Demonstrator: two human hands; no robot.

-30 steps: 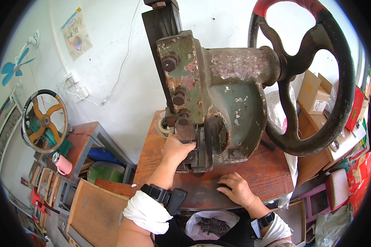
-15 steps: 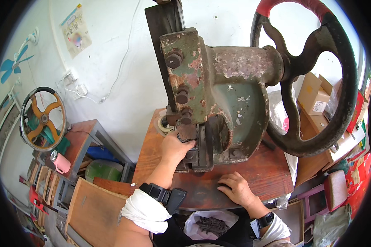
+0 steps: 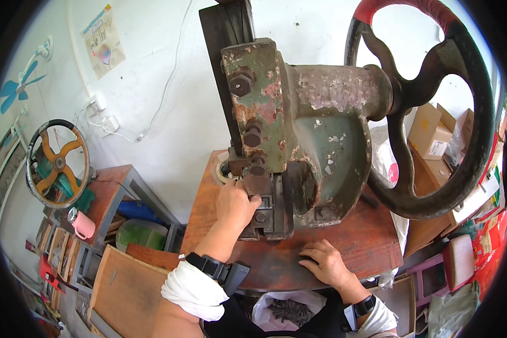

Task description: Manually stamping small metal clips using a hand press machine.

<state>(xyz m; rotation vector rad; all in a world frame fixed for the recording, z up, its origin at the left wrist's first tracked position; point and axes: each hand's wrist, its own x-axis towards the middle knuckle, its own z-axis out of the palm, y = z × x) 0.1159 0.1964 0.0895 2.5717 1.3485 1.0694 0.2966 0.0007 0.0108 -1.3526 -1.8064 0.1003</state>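
An old hand press (image 3: pixel 315 135) with flaking green paint stands on a reddish-brown wooden table (image 3: pixel 276 265). My left hand (image 3: pixel 236 205) reaches to the foot of its ram (image 3: pixel 257 185). Its fingers are bent, with the thumb close to a ridged metal block (image 3: pixel 263 201) on the press bed. What lies between those fingers is hidden behind the hand. To the right, near the table's front edge, my right hand (image 3: pixel 327 263) rests on the wood, fingers loosely stretched and holding nothing.
A large handwheel (image 3: pixel 479 112) with red wrapping sticks out right of the press. Below the table edge, a white bag (image 3: pixel 263 304) holds dark metal pieces. Left stand a second wheel (image 3: pixel 56 163), a pink cup (image 3: pixel 82 224) and a wooden board (image 3: pixel 124 293). Cardboard boxes (image 3: pixel 431 132) sit right.
My left hand has shifted slightly left at the ram's foot, and its thumb has drawn back, showing more of the ridged block. My right hand stays on the table.
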